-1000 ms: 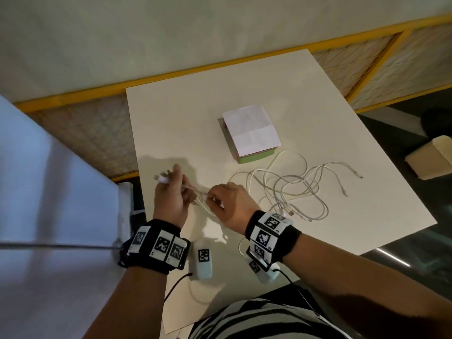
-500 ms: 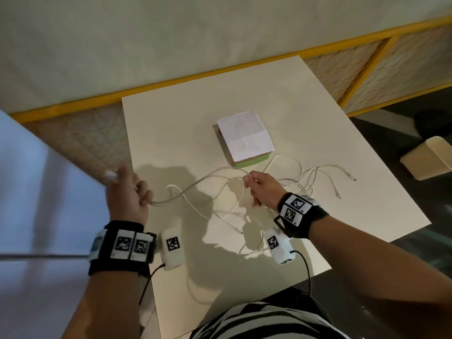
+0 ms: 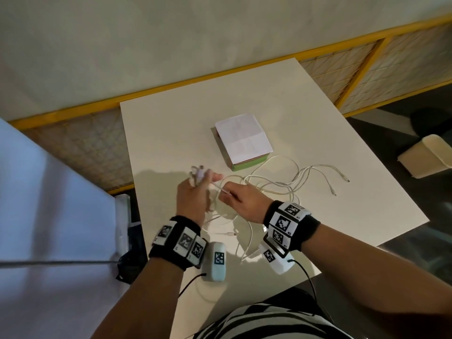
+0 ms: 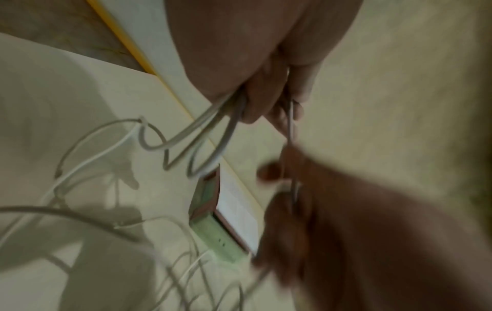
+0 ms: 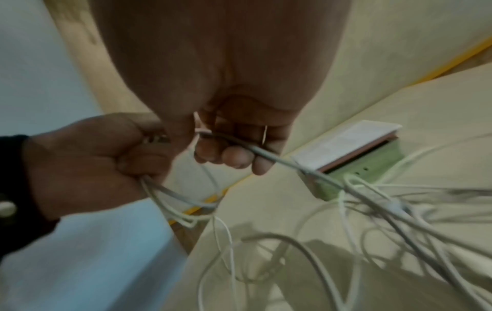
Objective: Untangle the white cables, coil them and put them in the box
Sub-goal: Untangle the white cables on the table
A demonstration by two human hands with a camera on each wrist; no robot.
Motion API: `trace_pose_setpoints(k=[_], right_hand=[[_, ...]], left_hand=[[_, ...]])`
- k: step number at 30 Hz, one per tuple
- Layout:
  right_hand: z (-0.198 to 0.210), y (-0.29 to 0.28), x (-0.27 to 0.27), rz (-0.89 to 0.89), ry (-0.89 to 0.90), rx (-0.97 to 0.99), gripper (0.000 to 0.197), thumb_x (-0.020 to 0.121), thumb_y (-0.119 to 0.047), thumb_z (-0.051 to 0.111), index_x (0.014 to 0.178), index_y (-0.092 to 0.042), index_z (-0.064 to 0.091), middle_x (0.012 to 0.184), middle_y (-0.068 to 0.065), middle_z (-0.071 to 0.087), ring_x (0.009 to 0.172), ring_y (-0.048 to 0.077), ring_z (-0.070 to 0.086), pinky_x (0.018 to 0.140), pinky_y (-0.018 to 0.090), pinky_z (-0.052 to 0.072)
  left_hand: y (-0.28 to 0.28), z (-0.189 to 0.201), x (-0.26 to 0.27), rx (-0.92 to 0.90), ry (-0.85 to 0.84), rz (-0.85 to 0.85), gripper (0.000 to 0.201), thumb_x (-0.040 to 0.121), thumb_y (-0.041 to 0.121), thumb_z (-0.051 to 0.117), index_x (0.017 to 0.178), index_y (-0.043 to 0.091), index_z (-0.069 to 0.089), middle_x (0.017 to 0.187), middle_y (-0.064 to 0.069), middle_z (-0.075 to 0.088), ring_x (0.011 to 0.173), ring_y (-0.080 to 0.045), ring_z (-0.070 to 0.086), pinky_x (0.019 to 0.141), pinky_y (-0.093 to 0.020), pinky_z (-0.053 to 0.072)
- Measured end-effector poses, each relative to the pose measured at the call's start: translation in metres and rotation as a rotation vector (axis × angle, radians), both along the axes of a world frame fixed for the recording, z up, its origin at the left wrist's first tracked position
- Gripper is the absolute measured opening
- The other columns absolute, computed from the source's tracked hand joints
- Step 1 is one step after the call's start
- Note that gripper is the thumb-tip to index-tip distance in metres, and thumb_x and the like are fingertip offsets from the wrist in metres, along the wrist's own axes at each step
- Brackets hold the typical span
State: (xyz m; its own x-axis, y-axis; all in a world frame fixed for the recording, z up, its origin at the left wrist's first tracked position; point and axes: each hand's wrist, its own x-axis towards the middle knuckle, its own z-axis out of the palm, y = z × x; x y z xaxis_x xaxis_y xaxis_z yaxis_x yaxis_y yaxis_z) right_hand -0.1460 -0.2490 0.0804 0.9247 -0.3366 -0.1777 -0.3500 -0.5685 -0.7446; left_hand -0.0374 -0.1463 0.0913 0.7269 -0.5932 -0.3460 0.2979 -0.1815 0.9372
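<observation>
Tangled white cables [image 3: 276, 182] lie on the white table [image 3: 171, 123], in front of a green box [image 3: 247, 165] with a white lid. My left hand [image 3: 195, 189] holds loops of one white cable [image 4: 213, 126] wound over its fingers. My right hand [image 3: 239, 199] pinches the same cable [image 5: 266, 153] a short way along, close to the left hand. The rest of that cable trails to the pile. Two plug ends [image 3: 340, 187] lie loose at the right.
The box [image 5: 356, 160] stands mid-table, just beyond the hands. A beige bin [image 3: 430, 157] lies on the dark floor at the right. A yellow rail [image 3: 220, 77] runs behind the table. A pale blue surface [image 3: 49, 216] borders the table on the left.
My hands were spread apart, stretching a cable between them. They have come back together near the table's middle, and the left hand now carries loops of cable.
</observation>
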Motion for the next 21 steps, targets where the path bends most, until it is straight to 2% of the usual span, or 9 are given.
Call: trace_pose_setpoints(k=[2,4,6,11,14,16,18,19,21], right_hand=[[-0.014,-0.010,-0.011,-0.065,0.115,-0.020,0.021,0.093,-0.030,0.049,0.085,-0.011,0.053,0.063,-0.002,0.049,0.062,0.020,0.047,0.062,0.029,0.035],[-0.029,-0.025,-0.028,-0.139,0.257,-0.046,0.023,0.092,-0.031,0.049,0.082,-0.011,0.052,0.074,0.005,0.055,0.071,0.023,0.051,0.064,0.030,0.037],[-0.043,-0.038,-0.044,-0.187,0.340,-0.049,0.024,0.092,-0.032,0.049,0.077,-0.014,0.052,0.078,0.007,0.057,0.075,0.023,0.053,0.070,0.034,0.041],[-0.035,-0.048,-0.048,-0.357,0.195,0.152,0.034,0.094,-0.028,0.046,0.074,-0.003,0.059,0.062,0.001,0.060,0.061,0.017,0.054,0.068,0.028,0.040],[-0.010,-0.036,-0.029,-0.306,0.082,0.061,0.031,0.096,-0.030,0.044,0.081,-0.006,0.056,0.061,-0.004,0.054,0.060,0.013,0.049,0.059,0.021,0.038],[0.008,-0.024,-0.015,-0.242,-0.015,0.039,0.027,0.097,-0.027,0.041,0.089,-0.006,0.056,0.070,0.003,0.059,0.067,0.019,0.052,0.065,0.026,0.041],[0.024,-0.013,-0.004,-0.153,-0.086,0.027,0.025,0.098,-0.022,0.038,0.096,-0.003,0.054,0.080,0.012,0.059,0.073,0.026,0.053,0.072,0.036,0.042],[0.029,-0.009,0.000,-0.099,-0.105,0.008,0.023,0.097,-0.019,0.036,0.097,-0.003,0.052,0.082,0.011,0.058,0.075,0.027,0.054,0.072,0.038,0.042],[0.037,-0.004,0.004,0.002,-0.113,-0.015,0.019,0.095,-0.016,0.036,0.101,-0.003,0.049,0.082,0.007,0.054,0.073,0.026,0.053,0.071,0.039,0.043]], left_hand=[[0.006,0.003,0.022,-0.112,0.103,0.137,0.025,0.094,0.034,0.055,0.078,0.021,0.069,0.075,-0.001,0.072,0.036,-0.005,0.041,0.037,-0.018,0.036],[0.015,0.007,0.051,-0.239,0.172,0.237,0.024,0.096,0.035,0.051,0.082,0.021,0.064,0.074,0.002,0.072,0.032,-0.001,0.031,0.032,-0.015,0.026],[0.024,0.012,0.073,-0.279,0.149,0.303,0.024,0.099,0.033,0.046,0.083,0.022,0.061,0.068,0.007,0.069,0.031,-0.002,0.028,0.031,-0.015,0.021],[0.034,0.014,0.084,-0.237,0.081,0.390,0.019,0.097,0.031,0.049,0.084,0.023,0.059,0.051,0.010,0.048,0.032,-0.001,0.026,0.030,-0.016,0.019],[0.028,0.007,0.064,-0.065,-0.044,0.234,0.020,0.091,0.033,0.061,0.075,0.020,0.059,0.043,0.009,0.042,0.030,-0.004,0.031,0.031,-0.015,0.025],[0.020,0.004,0.040,0.111,-0.123,0.033,0.031,0.082,0.043,0.069,0.079,0.013,0.065,0.045,0.006,0.044,0.032,-0.009,0.035,0.036,-0.019,0.028],[0.011,0.002,0.017,0.107,-0.078,-0.151,0.057,0.068,0.059,0.072,0.087,0.005,0.070,0.046,0.005,0.043,0.033,-0.010,0.032,0.039,-0.020,0.026],[0.006,0.002,0.009,0.086,-0.054,-0.207,0.065,0.063,0.064,0.071,0.084,0.004,0.070,0.045,0.005,0.042,0.033,-0.011,0.030,0.038,-0.019,0.024],[-0.001,0.006,0.001,0.040,-0.028,-0.197,0.053,0.067,0.058,0.070,0.067,0.007,0.061,0.042,0.005,0.040,0.033,-0.011,0.029,0.039,-0.018,0.024]])
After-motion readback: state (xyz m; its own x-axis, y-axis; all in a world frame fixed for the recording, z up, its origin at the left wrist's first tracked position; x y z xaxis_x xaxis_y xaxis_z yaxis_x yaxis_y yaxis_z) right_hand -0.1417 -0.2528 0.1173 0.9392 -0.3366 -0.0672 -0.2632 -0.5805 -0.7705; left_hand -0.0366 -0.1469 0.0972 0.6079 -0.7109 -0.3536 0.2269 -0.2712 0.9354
